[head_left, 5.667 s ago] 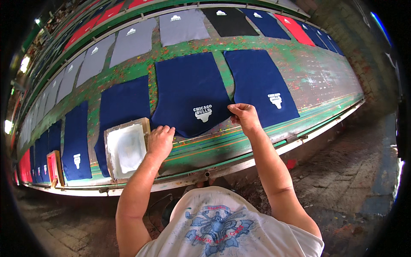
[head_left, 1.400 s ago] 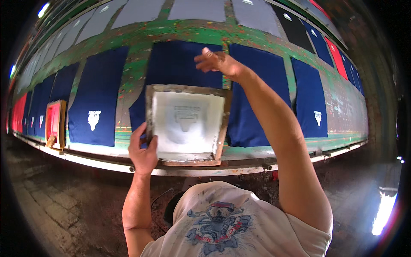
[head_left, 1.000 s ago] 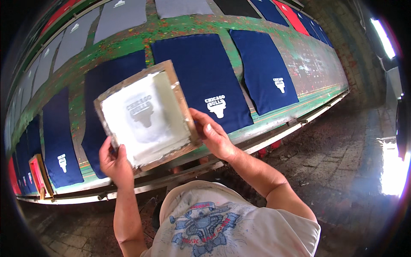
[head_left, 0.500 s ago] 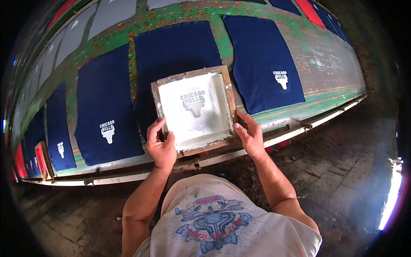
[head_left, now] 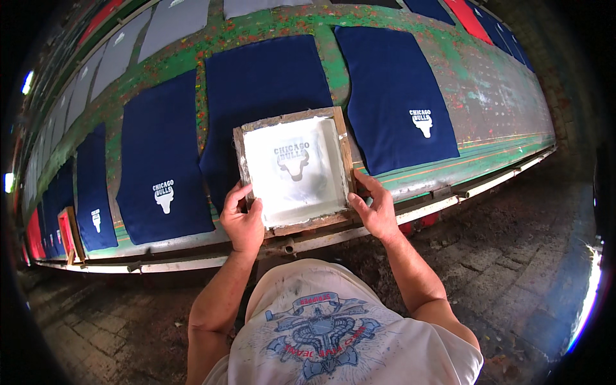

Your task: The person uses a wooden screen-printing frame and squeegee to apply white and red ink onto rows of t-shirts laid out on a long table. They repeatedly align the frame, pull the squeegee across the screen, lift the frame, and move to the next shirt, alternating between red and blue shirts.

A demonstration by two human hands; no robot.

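Observation:
A wooden-framed printing screen (head_left: 295, 208) lies in front of me over the near part of a navy fabric panel (head_left: 269, 70). White ink coats its mesh around a grey lettered bull's-head stencil. My left hand (head_left: 242, 218) grips the frame's left side near the lower corner, thumb and fingers on the wood. On the opposite side my right hand (head_left: 374, 205) pinches the frame's right edge near its lower corner. Whether the frame touches the cloth or is slightly raised, I cannot tell.
Navy panels with white bull's-head prints lie to the left (head_left: 160, 147) and right (head_left: 401, 96) on a long green, paint-specked table (head_left: 497, 144). A pale rail (head_left: 475, 188) runs along its near edge. A smaller red-meshed frame (head_left: 72, 234) stands at far left. Grey panels (head_left: 173, 29) lie beyond.
The screen has shifted slightly right and toward me against the panels, with both hands still on it. The whole view has also moved a little.

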